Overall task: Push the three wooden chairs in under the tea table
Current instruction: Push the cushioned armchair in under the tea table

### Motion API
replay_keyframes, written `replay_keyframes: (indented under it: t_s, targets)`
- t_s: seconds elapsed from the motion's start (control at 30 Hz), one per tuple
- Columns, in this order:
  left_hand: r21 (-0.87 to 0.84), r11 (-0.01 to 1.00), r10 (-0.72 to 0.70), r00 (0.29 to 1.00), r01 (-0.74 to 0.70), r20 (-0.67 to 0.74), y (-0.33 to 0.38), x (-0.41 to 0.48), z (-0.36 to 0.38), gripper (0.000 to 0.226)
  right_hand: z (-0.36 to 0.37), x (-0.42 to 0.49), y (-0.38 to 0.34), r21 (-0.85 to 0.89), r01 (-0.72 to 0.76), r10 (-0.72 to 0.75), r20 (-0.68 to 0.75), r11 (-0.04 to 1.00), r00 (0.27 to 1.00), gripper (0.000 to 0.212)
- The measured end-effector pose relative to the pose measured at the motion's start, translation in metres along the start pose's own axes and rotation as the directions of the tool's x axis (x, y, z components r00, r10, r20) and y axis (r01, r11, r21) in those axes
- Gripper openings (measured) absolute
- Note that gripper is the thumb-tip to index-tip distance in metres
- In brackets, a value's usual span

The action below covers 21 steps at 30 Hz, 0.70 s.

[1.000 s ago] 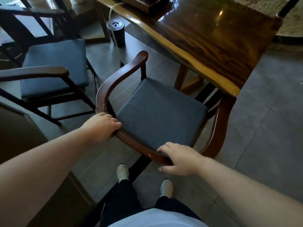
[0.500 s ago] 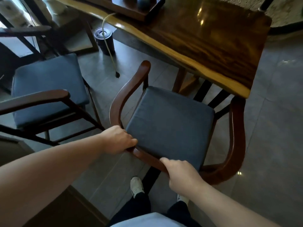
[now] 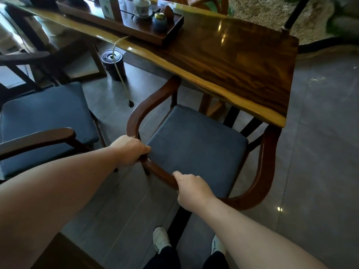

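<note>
The wooden chair (image 3: 196,144) with a dark blue cushion stands at the near edge of the tea table (image 3: 239,59), its front tucked under the top. The left hand (image 3: 130,150) is clenched around the curved back rail; the right hand (image 3: 191,189) grips the same rail closer to the person. A second chair (image 3: 42,121) stands left of it, clear of the table.
</note>
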State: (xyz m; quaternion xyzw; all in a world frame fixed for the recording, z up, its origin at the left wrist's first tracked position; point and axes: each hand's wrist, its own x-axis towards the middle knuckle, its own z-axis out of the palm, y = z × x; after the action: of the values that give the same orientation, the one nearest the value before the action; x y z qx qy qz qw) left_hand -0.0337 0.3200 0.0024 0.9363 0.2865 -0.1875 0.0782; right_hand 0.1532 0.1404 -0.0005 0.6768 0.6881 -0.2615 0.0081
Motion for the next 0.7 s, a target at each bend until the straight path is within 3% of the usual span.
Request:
replay_keyframes:
  t_s: [0.17,0.37,0.47,0.7]
  targets:
    - [0.059,0.998,0.036,0.999,-0.034,-0.038,0.0,0.001,0.004,0.017,0.003,0.004,-0.001,-0.025,0.002,-0.002,0.01,1.0,1.0,0.034]
    - [-0.008,0.999,-0.042,0.998,0.042,-0.05,0.015,-0.007,0.002,0.024,-0.006,0.009,-0.002,-0.1,-0.004,0.013,0.089,0.995,0.996,0.034]
    - [-0.048,0.997,-0.065,0.994,0.061,-0.087,0.027,-0.018,0.01,0.039,-0.009,0.007,-0.003,-0.1,-0.002,0.015,0.128,0.995,0.992,0.032]
    - [-0.104,0.965,-0.255,0.957,0.242,-0.136,0.056,-0.044,0.029,0.086,-0.026,0.004,0.003,-0.169,0.118,-0.089,0.168,0.979,0.982,0.076]
